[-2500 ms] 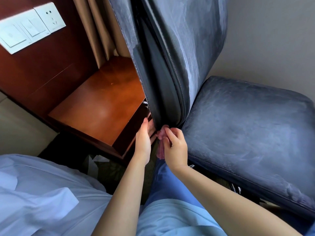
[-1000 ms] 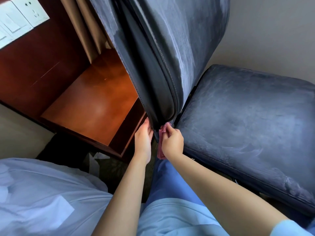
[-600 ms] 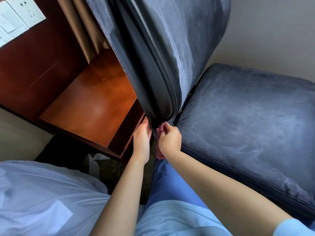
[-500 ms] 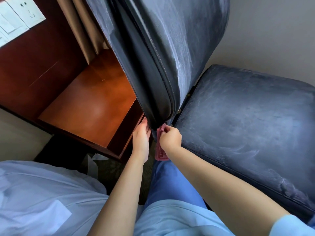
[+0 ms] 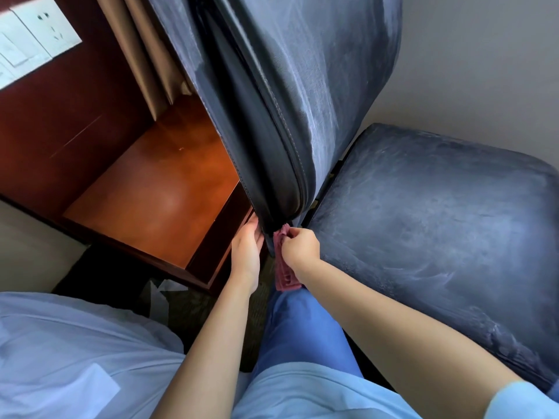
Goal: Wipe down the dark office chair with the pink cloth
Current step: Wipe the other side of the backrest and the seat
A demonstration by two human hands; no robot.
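Crumpled pink cloth (image 5: 283, 269) at the dark padded office chair (image 5: 302, 116)

Our right hand (image 5: 301, 247) pinches its top; our left hand (image 5: 246, 252) rests straight-fingered beside it.

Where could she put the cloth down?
The chair seat is bare, from backrest to front edge. The wooden shelf beside the backrest is bare too. It is crowded where both hands meet, under the backrest.

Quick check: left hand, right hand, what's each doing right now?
Left hand: fingers straight, resting against the chair backrest's bottom edge, holding nothing.
Right hand: pinching the pink cloth at that edge.
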